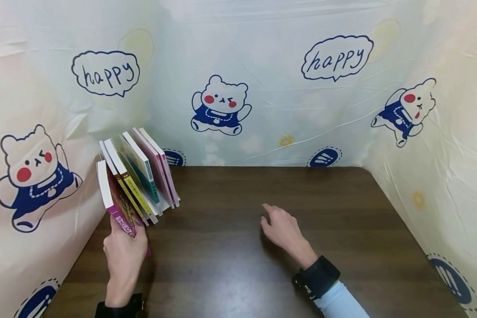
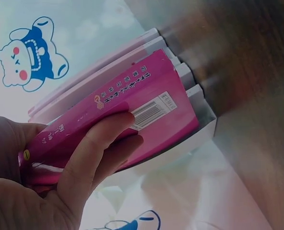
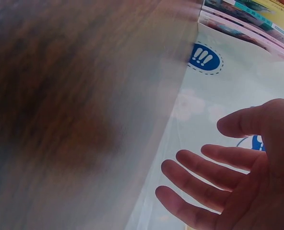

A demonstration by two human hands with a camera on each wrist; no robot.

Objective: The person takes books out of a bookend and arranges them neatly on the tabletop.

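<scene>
My left hand [image 1: 125, 251] grips a magenta-spined book [image 1: 121, 218] by its spine, at the near end of a row of upright books. In the left wrist view the fingers [image 2: 91, 151] lie across the magenta back cover, beside its barcode [image 2: 153, 111]. Behind it stand books with yellow spines [image 1: 137, 194], one with a teal spine [image 1: 152, 190], and pink ones [image 1: 164, 176] at the far end. The row leans a little to the left. My right hand [image 1: 283, 229] is over the middle of the table, fingers loosely extended, holding nothing.
The dark wooden table [image 1: 222, 251] is bordered by a pale curtain [image 1: 262, 145] with printed bears and "happy" bubbles. At the left, the books stand close to the curtain and the table's edge.
</scene>
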